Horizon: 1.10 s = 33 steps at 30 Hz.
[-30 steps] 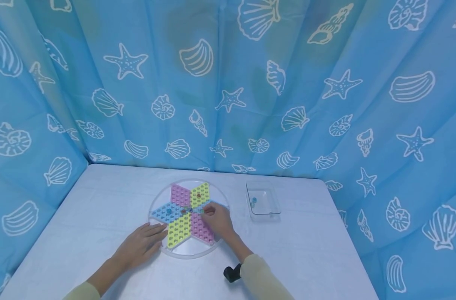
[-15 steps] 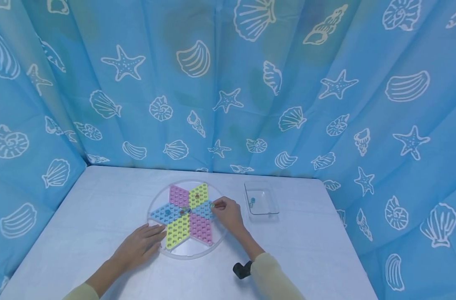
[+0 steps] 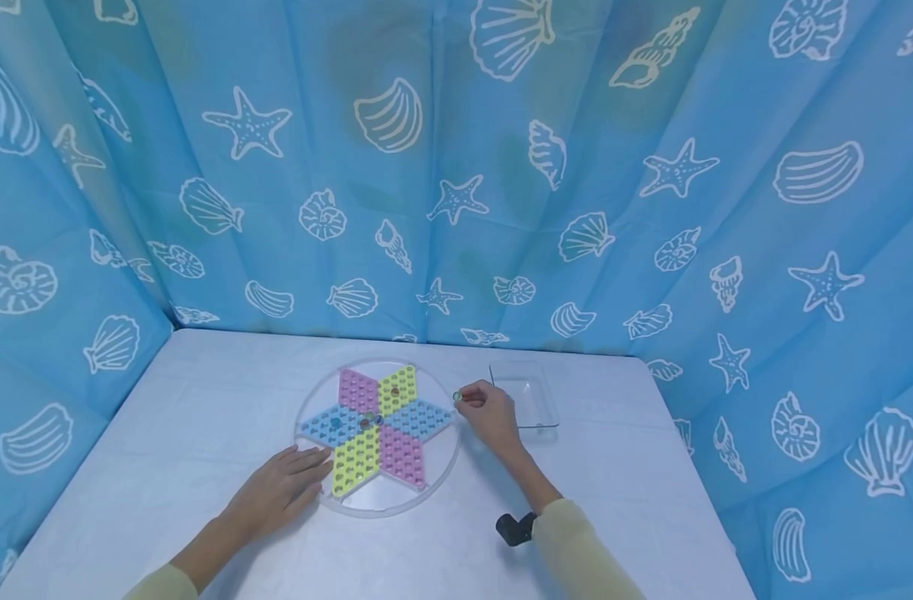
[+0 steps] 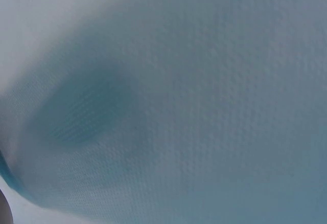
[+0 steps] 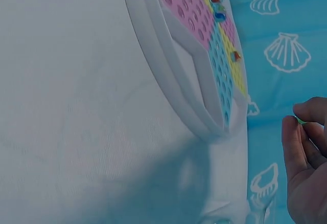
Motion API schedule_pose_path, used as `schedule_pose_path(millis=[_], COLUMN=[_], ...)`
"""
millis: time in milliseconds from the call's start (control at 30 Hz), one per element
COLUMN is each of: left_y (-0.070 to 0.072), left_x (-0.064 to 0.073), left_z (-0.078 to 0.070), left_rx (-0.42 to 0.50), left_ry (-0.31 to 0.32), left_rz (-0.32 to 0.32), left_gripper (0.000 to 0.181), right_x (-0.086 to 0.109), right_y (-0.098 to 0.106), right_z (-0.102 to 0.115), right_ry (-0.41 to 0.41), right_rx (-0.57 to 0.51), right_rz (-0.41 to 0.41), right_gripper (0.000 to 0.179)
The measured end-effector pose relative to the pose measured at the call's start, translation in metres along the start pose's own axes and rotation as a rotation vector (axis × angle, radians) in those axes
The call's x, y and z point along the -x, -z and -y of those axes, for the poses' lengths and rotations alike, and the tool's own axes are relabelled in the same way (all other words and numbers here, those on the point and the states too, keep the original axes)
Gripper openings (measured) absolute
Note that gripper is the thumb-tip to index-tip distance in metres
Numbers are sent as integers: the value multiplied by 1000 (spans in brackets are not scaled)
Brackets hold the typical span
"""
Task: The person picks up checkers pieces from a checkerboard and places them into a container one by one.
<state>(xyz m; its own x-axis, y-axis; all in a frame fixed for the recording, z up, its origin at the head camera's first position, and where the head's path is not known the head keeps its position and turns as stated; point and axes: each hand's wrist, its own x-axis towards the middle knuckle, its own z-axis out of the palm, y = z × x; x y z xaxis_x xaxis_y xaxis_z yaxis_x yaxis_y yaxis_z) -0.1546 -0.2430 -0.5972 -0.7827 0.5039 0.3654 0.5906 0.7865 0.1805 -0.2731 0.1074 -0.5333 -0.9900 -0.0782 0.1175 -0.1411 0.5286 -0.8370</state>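
Observation:
A round Chinese checkers board [image 3: 418, 419] with a pink, yellow and blue star lies on the table. Between thumb and fingertips, my right hand [image 3: 494, 417] pinches a greenish glass marble [image 3: 458, 396], just past the board's right rim. In the right wrist view, only a green sliver shows between the fingers of the right hand [image 5: 306, 162]. My left hand [image 3: 279, 492] rests at the board's lower left edge, fingers extended. A few marbles [image 3: 367, 423] sit near the star's centre, a reddish marble [image 3: 395, 392] in the upper yellow point, a blue marble [image 3: 336, 423] in the left blue point.
A clear rectangular container [image 3: 548, 408] stands right of the board, partly behind the right hand. A black device [image 3: 514, 529] sits at the right wrist. A blue shell-print curtain [image 3: 456, 250] borders the white table [image 3: 614, 467]. Blurred bluish fabric [image 4: 204, 106] fills the left wrist view.
My right hand has lifted the marble off the board's right blue section and carried it rightward, beyond the rim, close to the container. The left hand has stayed in place.

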Motion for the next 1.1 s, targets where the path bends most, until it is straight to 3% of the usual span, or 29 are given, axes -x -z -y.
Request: schedule_pose_path(millis=[533, 867, 1100], left_y=[0, 0, -2], left_x=[0, 0, 1], left_z=[1, 1, 3], left_rx=[-6, -7, -12], left_ry=[-15, 0, -14], left_rz=[-13, 9, -1], left_gripper=[33, 33, 33], right_x=[-12, -13, -16], right_y=[37, 55, 61], right_z=[-29, -43, -51], right_ry=[12, -77, -85], right_rx=[39, 75, 147], right_rz=[-76, -75, -67], right_gripper=[14, 15, 15])
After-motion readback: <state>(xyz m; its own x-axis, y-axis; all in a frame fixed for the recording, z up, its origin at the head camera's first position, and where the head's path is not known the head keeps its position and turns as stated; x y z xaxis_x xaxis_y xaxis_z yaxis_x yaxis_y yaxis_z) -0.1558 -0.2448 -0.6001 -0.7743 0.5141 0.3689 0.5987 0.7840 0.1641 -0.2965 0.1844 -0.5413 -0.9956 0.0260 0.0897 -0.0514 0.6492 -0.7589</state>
